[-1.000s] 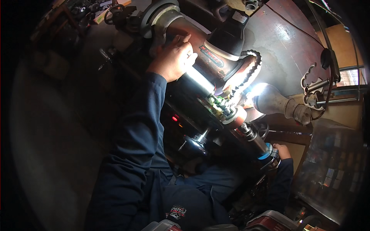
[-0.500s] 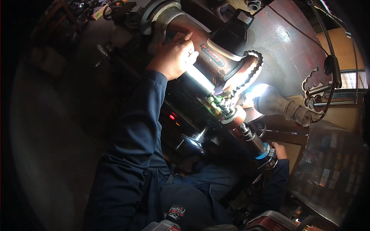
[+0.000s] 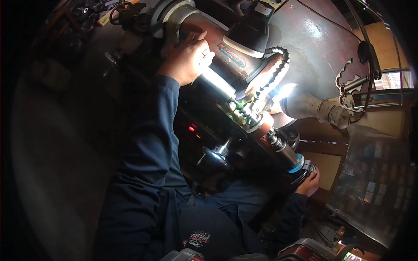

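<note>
A bench grinding machine with a worn reddish-brown housing (image 3: 209, 37) runs diagonally across the view. My left hand (image 3: 187, 58) is closed at the upper end of a bright metal cylinder (image 3: 217, 82) beside that housing; what lies within its fingers is hidden. Farther down the same line, small metal fittings (image 3: 241, 114) sit under strong light near an orange-brown collar (image 3: 262, 124). A grey spindle (image 3: 287, 155) ends in a blue ring (image 3: 298, 163). My right hand (image 3: 310, 182) is closed round the dark end knob (image 3: 308, 166) just past this ring.
A lit work lamp (image 3: 300, 102) and a black segmented hose (image 3: 283, 61) crowd the fittings. Below stands a shiny handwheel (image 3: 215, 158). A black motor box (image 3: 250, 28) tops the housing. On the right hang a curved metal bracket (image 3: 346, 82) and a clear plastic sheet (image 3: 374, 182).
My right hand has shifted round the end knob toward its lower side, with the fingers now wrapping it. My left hand keeps its place on the machine. The whole view has shifted slightly.
</note>
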### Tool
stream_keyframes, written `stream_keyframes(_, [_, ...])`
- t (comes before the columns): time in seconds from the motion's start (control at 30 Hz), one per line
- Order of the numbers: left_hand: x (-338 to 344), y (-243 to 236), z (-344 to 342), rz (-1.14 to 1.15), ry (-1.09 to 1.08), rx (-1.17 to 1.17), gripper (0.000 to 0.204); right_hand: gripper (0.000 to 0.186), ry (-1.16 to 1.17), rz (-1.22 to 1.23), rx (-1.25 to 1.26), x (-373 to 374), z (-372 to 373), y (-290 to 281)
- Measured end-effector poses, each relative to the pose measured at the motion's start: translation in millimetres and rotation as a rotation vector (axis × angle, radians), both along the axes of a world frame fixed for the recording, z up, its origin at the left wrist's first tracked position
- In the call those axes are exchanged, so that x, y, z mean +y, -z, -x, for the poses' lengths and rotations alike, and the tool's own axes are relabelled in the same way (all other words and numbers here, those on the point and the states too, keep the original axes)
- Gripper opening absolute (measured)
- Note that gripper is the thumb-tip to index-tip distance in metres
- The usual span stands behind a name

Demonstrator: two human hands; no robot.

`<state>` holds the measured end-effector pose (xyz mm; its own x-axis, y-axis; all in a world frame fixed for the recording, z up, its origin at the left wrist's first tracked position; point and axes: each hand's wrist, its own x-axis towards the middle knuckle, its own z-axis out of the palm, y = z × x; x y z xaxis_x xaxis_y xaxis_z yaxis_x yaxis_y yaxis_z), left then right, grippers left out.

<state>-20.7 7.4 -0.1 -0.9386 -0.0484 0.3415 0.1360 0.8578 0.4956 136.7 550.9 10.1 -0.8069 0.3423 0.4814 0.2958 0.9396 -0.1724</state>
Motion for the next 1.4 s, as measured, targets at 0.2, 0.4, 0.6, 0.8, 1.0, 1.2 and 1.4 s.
stream_keyframes(0.2, [-0.9,1.8,10.4,0.026,0.042,0.032,0.039,0.039,0.09,0.066,0.273,-1.6,-23.9,40.5])
stream_keyframes(0.4, [-8.6,4.1,9.1,0.003,0.094,0.099,0.027,0.038,-0.112,-0.149,0.381,31.0,-49.5,97.2])
stream_keyframes(0.6, [-6.5,0.6,8.8,-0.031,0.119,0.094,0.028,0.05,-0.445,1.122,0.078,110.8,-63.2,122.7])
stream_keyframes(0.8, [-7.0,-5.1,7.1,-0.119,0.117,-0.034,0.025,0.042,-0.752,-0.42,0.298,26.1,21.7,68.4])
stream_keyframes(1.0, [-3.6,-8.3,9.7,-0.136,0.151,0.009,0.024,0.029,-0.714,-0.439,0.736,22.2,51.7,73.3])
stream_keyframes(1.2, [-5.1,-6.3,9.8,-0.104,0.161,0.097,0.016,0.02,-0.642,-0.45,1.148,8.1,84.7,68.6])
stream_keyframes(1.4, [-7.9,-8.9,5.0,-0.213,0.201,-0.04,0.017,0.013,-0.43,-0.525,1.341,-21.9,101.2,46.7])
